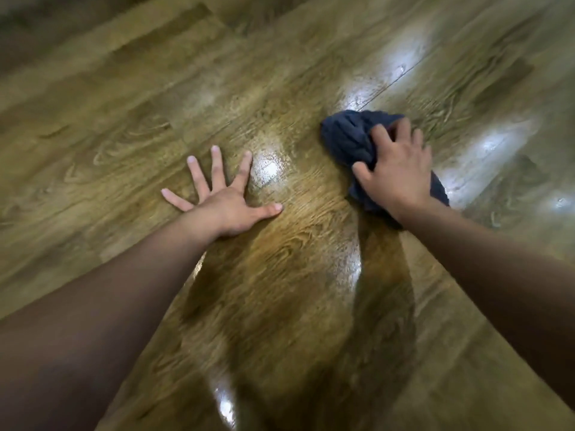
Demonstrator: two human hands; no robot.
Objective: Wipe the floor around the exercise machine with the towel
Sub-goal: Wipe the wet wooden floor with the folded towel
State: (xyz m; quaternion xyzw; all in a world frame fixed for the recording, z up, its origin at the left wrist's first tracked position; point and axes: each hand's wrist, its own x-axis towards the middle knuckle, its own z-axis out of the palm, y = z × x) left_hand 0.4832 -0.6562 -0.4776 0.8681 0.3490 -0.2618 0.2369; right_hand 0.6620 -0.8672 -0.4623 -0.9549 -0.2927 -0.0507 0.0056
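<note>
Floor (pixel 280 290): one, wood-grain planks, glossy with light patches. No exercise machine in view.

Towel (pixel 348 141): one, dark blue, bunched into a wad on the floor under my right hand (pixel 395 172). My fingers (pixel 378 133) curl over it and grip the folds, I judge to keep the wad together while I press and rub.

Left hand (pixel 227 209): flat on the bare floor, well apart from the towel, its five fingers spread wide, holding nothing; likely propping my weight as I lean forward.
</note>
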